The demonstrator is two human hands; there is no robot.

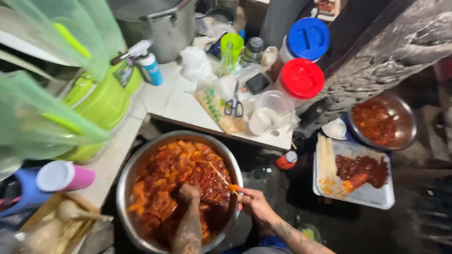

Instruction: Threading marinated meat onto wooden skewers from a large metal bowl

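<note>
A large steel bowl holds orange-red marinated meat pieces in sauce. My left hand is down in the meat near the bowl's front, fingers closed among the pieces. At the bowl's right rim my right hand pinches a thin wooden skewer that points up and left over the meat. A small orange piece sits at my fingertips on the skewer.
A white tray at right holds bare skewers and skewered red meat. Behind it stands a steel bowl of red meat. The white counter carries scissors, plastic tubs, red- and blue-lidded jars, a spray bottle and a big pot. Green containers stand at left.
</note>
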